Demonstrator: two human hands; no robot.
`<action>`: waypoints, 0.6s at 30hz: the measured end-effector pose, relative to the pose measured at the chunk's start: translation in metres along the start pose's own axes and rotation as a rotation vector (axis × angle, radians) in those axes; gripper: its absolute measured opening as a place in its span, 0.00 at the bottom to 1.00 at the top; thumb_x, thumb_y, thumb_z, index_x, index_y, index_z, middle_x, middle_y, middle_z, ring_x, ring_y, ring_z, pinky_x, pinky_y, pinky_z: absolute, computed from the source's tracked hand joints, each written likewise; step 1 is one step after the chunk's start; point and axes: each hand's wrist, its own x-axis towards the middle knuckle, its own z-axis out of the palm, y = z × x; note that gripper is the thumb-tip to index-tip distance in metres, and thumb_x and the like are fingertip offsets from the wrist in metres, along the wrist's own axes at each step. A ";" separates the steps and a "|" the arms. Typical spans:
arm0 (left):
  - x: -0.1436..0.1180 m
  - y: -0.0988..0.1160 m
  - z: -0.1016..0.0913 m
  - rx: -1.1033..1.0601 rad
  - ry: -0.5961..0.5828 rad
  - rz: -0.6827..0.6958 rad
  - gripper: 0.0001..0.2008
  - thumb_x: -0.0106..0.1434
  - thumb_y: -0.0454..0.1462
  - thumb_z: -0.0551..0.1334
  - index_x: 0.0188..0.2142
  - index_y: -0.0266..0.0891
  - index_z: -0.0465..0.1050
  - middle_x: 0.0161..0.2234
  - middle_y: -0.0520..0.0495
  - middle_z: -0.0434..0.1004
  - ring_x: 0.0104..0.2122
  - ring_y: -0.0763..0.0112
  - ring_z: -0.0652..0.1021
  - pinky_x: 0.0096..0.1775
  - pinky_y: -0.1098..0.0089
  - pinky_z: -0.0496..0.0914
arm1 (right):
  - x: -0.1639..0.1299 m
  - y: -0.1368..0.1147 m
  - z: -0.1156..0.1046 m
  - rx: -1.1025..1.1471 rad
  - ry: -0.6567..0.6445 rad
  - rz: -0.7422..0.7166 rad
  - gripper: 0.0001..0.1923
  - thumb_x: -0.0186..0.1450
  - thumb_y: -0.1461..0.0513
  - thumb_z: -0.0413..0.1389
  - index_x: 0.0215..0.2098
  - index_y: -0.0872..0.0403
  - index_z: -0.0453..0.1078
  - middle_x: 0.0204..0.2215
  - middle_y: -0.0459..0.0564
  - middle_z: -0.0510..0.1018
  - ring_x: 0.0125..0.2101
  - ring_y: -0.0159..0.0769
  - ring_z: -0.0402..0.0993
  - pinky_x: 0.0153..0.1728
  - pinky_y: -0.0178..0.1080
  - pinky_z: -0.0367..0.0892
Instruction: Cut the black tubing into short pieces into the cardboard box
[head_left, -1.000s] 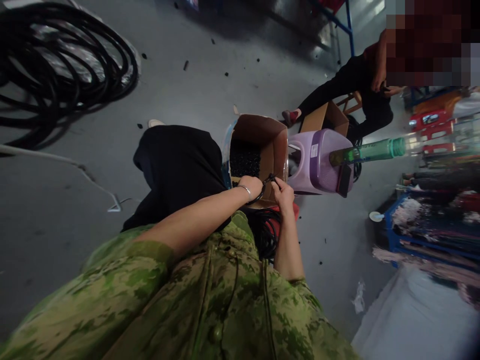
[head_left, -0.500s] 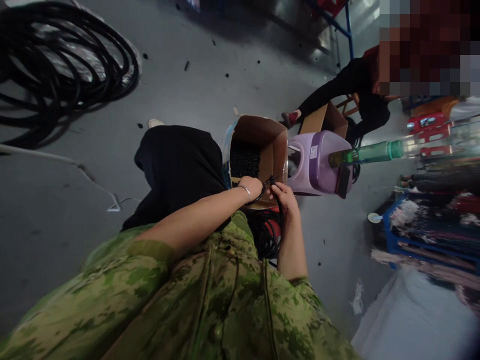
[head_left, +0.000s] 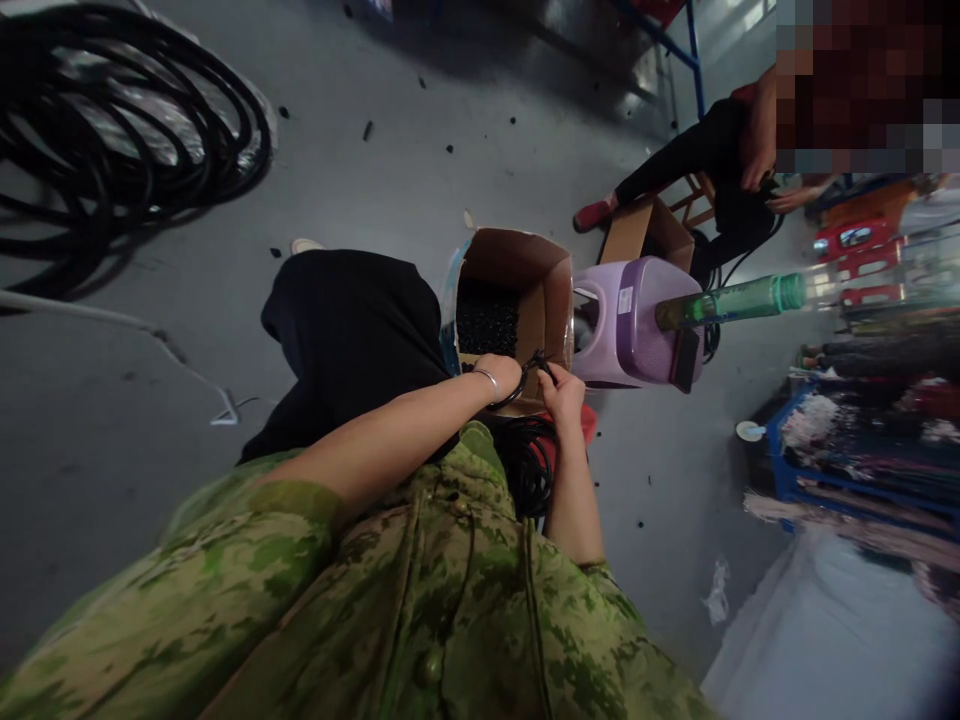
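Note:
My left hand point(head_left: 501, 376), with a bracelet at the wrist, is closed around the black looped handles of what look like scissors point(head_left: 531, 372). Their tips point towards my right hand point(head_left: 564, 392), which pinches a thin black cord or tube point(head_left: 549, 374). Both hands meet over the near edge of an open cardboard box point(head_left: 546, 300). Inside it lies a heap of small black pieces point(head_left: 486, 322). Below my hands, a coil of black cord point(head_left: 525, 462) rests near a red thing point(head_left: 585, 430), partly hidden by my right forearm.
Right of the box stands a lilac plastic stool point(head_left: 634, 320) bearing a green bottle point(head_left: 739, 302). Beyond it sits a co-worker point(head_left: 697, 150) beside another cardboard box point(head_left: 645, 235). Large black coils point(head_left: 142, 150) lie at the left, and small black scraps point(head_left: 367, 131) dot the floor.
My right hand has shifted slightly left and its fingers have drawn in on the cord. My left hand stays almost in place. The co-worker's hands have come into view.

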 end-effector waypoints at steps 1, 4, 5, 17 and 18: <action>0.001 0.000 0.001 0.001 -0.002 0.004 0.20 0.64 0.40 0.58 0.49 0.30 0.79 0.48 0.30 0.80 0.49 0.55 0.80 0.48 0.67 0.72 | -0.001 -0.001 0.002 -0.021 0.007 0.008 0.17 0.67 0.56 0.53 0.49 0.51 0.78 0.39 0.53 0.84 0.38 0.41 0.79 0.40 0.37 0.69; 0.005 -0.001 0.004 0.001 -0.022 0.003 0.20 0.64 0.40 0.57 0.48 0.30 0.80 0.48 0.31 0.80 0.48 0.55 0.80 0.47 0.68 0.72 | -0.002 -0.002 0.007 -0.061 0.020 0.016 0.17 0.68 0.56 0.52 0.50 0.51 0.77 0.40 0.54 0.84 0.40 0.42 0.79 0.41 0.37 0.69; 0.006 -0.001 0.005 0.001 -0.029 0.002 0.20 0.64 0.40 0.57 0.48 0.30 0.80 0.47 0.31 0.81 0.48 0.56 0.80 0.47 0.68 0.72 | -0.003 -0.003 0.008 -0.071 0.022 0.018 0.17 0.68 0.56 0.52 0.50 0.51 0.77 0.40 0.54 0.84 0.40 0.42 0.79 0.41 0.37 0.68; 0.005 0.001 0.006 0.013 -0.021 -0.002 0.20 0.64 0.39 0.57 0.48 0.31 0.80 0.46 0.32 0.81 0.48 0.54 0.80 0.46 0.68 0.73 | -0.004 -0.009 0.011 -0.209 0.047 0.076 0.17 0.68 0.56 0.53 0.49 0.50 0.78 0.37 0.55 0.83 0.34 0.41 0.77 0.34 0.36 0.65; 0.006 0.001 0.006 0.007 -0.022 -0.009 0.20 0.64 0.39 0.57 0.48 0.31 0.80 0.46 0.31 0.81 0.48 0.54 0.80 0.46 0.68 0.73 | -0.004 -0.009 0.011 -0.224 0.038 0.089 0.17 0.68 0.56 0.52 0.50 0.50 0.77 0.37 0.55 0.83 0.34 0.41 0.77 0.34 0.36 0.65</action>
